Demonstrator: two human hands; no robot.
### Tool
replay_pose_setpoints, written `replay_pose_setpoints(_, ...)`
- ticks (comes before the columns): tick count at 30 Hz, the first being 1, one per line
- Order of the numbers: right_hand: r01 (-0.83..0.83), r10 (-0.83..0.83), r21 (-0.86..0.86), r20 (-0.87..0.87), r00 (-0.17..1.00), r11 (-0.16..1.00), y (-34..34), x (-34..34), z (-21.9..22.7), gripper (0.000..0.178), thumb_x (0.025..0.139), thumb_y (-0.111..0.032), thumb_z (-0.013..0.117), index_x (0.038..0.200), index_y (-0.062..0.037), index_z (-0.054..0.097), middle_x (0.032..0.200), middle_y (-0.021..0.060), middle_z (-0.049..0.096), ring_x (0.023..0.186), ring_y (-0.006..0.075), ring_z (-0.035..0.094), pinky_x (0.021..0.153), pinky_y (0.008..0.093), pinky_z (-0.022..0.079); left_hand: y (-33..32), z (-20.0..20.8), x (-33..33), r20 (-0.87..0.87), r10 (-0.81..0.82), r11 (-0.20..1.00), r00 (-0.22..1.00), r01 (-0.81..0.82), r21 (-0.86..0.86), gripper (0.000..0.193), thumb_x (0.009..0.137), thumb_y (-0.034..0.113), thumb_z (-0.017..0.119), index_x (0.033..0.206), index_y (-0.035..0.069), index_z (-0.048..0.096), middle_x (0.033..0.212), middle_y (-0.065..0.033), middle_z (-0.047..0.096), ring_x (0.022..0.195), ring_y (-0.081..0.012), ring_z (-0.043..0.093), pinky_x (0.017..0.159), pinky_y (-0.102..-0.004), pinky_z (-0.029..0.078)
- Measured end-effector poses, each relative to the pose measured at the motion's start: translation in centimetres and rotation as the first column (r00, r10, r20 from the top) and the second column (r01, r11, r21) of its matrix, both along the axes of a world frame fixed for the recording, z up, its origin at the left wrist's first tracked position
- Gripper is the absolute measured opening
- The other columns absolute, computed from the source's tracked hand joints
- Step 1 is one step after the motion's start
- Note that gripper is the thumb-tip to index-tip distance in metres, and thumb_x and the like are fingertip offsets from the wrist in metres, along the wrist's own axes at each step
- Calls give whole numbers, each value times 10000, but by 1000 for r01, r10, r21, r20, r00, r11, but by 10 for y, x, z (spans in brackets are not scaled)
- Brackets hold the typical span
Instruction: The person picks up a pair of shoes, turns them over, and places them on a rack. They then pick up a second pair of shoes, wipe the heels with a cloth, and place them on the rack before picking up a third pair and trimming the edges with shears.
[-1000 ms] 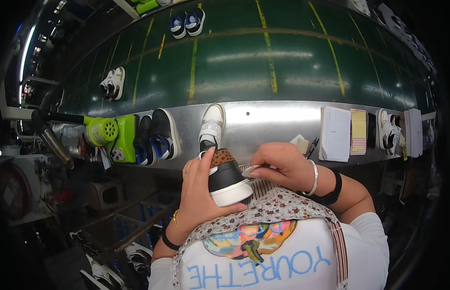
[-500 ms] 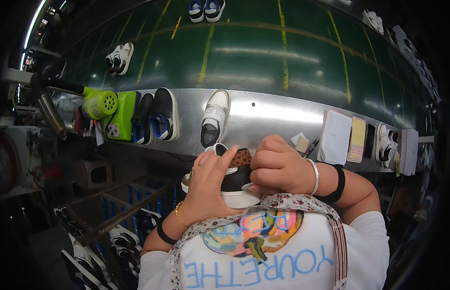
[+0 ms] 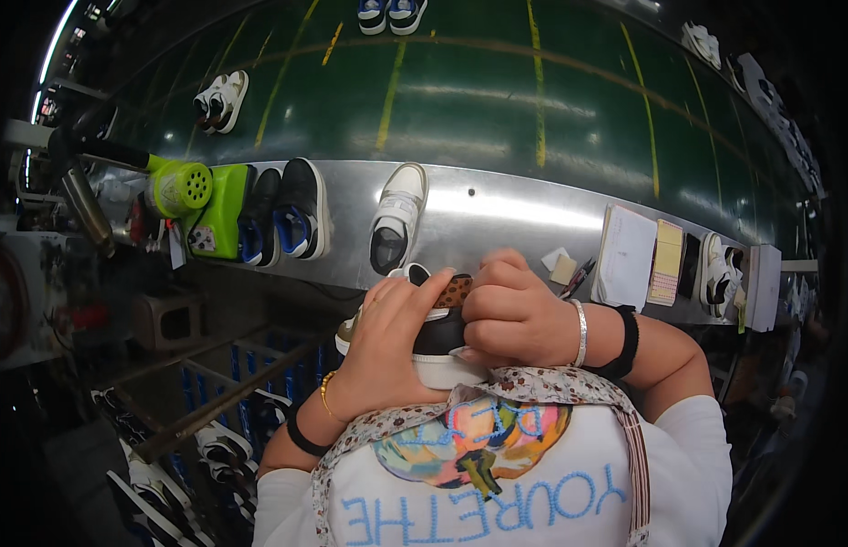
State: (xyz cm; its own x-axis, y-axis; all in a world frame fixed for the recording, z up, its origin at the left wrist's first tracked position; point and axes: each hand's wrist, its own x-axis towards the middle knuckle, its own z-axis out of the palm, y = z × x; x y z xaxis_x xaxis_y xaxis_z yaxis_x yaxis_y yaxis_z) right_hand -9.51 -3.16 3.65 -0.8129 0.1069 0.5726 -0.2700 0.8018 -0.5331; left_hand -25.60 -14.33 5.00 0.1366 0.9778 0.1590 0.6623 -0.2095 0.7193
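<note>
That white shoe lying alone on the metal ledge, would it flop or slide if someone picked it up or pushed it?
The white shoe probably keeps its shape: its upper stands open unsupported. It lies flat on its sole, so it seems unlikely to tip or roll. The metal ledge looks smooth and shiny, so a push might slide it. It is probably light: the person's hands hold a similar shoe easily.

Shoe (image 3: 437, 333) between hands (image 3: 451, 333) — conveyor (image 3: 533, 109) behind

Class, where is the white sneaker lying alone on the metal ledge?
The white sneaker lies on the metal ledge, just right of the black-and-blue sneakers, above the left hand.
</note>
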Motion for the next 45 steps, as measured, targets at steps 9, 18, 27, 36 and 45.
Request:
replay_pose_setpoints(9, -19, 18, -10, -39, 999, 1000, 3, 4, 0, 201, 687, -158, 657, 739, -87, 476, 800, 37, 450, 767, 218, 459, 783, 378, 354, 2, -2, 1, -1, -15, 1000, 1000, 15, 23, 937, 488, 374, 812, 1247, 4, 407, 843, -108, 450, 843, -274, 481, 856, -400, 340)
replay_pose_setpoints(18, 5, -5, 10, -11, 1000, 1000, 5, 8, -2, 199, 717, -166, 646, 738, -83, 467, 783, 50, 432, 748, 227, 445, 761, 361, 348, 3, -2, -2, 37, -27, 1000, 999, 26, 12, 935, 484, 365, 815, 1243, -2, 411, 838, -104, 456, 829, -267, 488, 849, -386, 344)
replay_pose_setpoints(27, -2, 3, -16, 55, 998, 1000, 1, 8, -2, 186, 708, -152, 641, 726, -86, 468, 791, 40, 436, 771, 220, 446, 766, 349, 345, 2, -1, -1, 37, -29, 999, 999, 30, -27, 904, 490, 321, 798, 1241, 0, 411, 837, -115, 453, 827, -281, 478, 829, -384, 347)
replay_pose_setpoints(36, 0, 0, -4, 39, 999, 1000, 6, 5, -2, 185, 692, -157, 640, 720, -81, 473, 789, 49, 444, 763, 222, 451, 746, 349, 342, 3, 1, -3, 78, -6, 997, 997, 13, -78, 928, 491, 333, 812, 1258, 9, 401, 859, -112, 465, 857, -265, 487, 866, -385, 336)
replay_pose_setpoints(45, -4, 4, -15, 26, 1000, 1000, 8, 7, -5, 199, 698, -154, 646, 725, -86, 461, 780, 44, 427, 761, 217, 441, 734, 341, 334, 5, 4, -3, 36, -9, 988, 999, 15, -152, 938, 465, 335, 822, 1253, 20, 422, 1055, -133, 522, 977, -280, 499, 877, -363, 373)
